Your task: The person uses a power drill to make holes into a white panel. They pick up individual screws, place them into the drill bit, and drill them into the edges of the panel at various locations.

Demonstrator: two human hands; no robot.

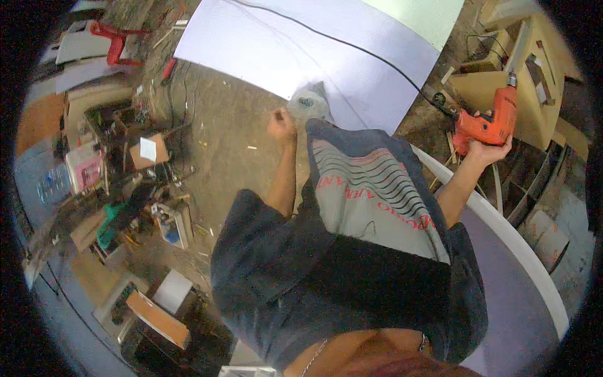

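Note:
On the right, my right hand is wrapped round the grip of an orange corded power drill, its chuck pointing up and away from me. A black cord runs from the drill across a large pale white board. My left hand is over the floor beside the board's near edge, its fingers curled; what they hold, if anything, is too small to make out. Just right of it, a clear plastic bag lies at the board's edge, its contents unclear.
Clutter spreads over the floor at left: a cardboard box, a red-handled tool, a green item and an orange-brown panel. Wooden furniture parts stand at right, near the drill. A curved white-edged panel lies beside me.

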